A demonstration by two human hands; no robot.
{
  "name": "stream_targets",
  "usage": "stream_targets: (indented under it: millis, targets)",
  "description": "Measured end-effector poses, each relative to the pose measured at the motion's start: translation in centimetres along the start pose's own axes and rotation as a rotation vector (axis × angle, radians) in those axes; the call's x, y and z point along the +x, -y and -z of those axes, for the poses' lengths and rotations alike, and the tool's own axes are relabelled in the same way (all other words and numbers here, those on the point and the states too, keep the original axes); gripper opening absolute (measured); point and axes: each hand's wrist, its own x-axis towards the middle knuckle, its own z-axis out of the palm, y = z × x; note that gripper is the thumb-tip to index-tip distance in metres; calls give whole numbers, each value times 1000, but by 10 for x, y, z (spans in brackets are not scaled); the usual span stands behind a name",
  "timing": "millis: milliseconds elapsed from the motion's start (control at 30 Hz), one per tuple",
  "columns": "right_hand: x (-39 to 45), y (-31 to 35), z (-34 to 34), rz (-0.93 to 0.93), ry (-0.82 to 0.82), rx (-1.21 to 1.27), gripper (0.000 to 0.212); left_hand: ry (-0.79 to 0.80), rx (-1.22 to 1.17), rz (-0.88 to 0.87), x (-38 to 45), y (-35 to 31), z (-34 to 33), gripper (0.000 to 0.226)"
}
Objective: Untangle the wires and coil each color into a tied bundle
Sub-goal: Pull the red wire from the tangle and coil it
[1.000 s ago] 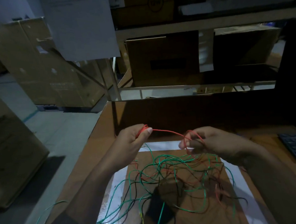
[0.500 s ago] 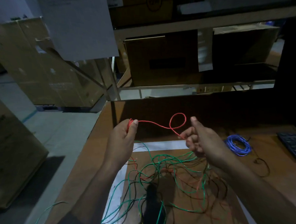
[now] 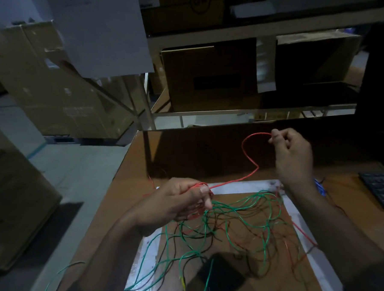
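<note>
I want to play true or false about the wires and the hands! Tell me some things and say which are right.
1. Both hands hold the red wire. True: the left hand has it bunched in its grip and the right hand pinches it higher up.
2. The green wires are coiled in a neat bundle. False: they lie loose and tangled on the table.
3. A keyboard sits at the right edge. True.
4. The right hand is lower than the left. False: it is raised above it.
</note>
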Motion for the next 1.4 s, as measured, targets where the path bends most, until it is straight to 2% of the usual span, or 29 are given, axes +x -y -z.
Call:
stream_targets:
  millis: [100, 200, 267, 333, 400, 467, 533, 600, 700, 800, 900, 1000, 1100, 1267, 1333, 1400]
  targets:
    - [0, -16, -8, 1, 60, -96, 29, 60, -212, -90, -4, -8, 1, 32]
    - [-14, -34, -24, 51, 217, -263, 26, 76, -546, -169, -3, -16, 4, 30]
    - [-31, -41, -32, 95, 360, -357, 24, 173, -821, -197, 2, -20, 10, 30]
    - [-50, -49, -40, 125, 591, -491, 21, 264, -1029, -230, 9, -25, 14, 35]
    - [-71, -53, -43, 162, 823, -589, 14, 191, -1083, -277, 15, -28, 16, 35]
    - [-87, -48, -40, 172, 954, -545, 14, 52, -1124, -320, 19, -27, 21, 32]
    - [-97, -39, -38, 311, 990, -593, 29, -69, -1235, -348, 21, -24, 29, 30]
    - [-104, -35, -37, 433, 977, -616, 34, -263, -1269, -369, 23, -24, 31, 29]
    - [-109, -31, -36, 568, 1011, -532, 38, -556, -1173, -429, 29, -25, 32, 25]
    - [-113, -26, -38, 682, 1031, -513, 40, -627, -1013, -477, 38, -18, 35, 32]
    - [-113, -19, -38, 752, 874, -467, 26, -704, -746, -446, 44, -3, 42, 35]
    - [-113, -12, -34, 730, 679, -423, 30, -752, -490, -397, 44, 10, 43, 30]
    - [-108, 3, -28, 702, 566, -328, 34, -730, -200, -298, 41, 21, 39, 29]
    - [-88, 28, -20, 683, 438, -234, 39, -530, 258, -190, 35, 34, 21, 30]
    - [-75, 34, -19, 636, 376, -198, 42, -465, 355, -163, 34, 34, 15, 29]
    - [-61, 36, -18, 592, 323, -160, 42, -411, 295, -151, 32, 29, 6, 32]
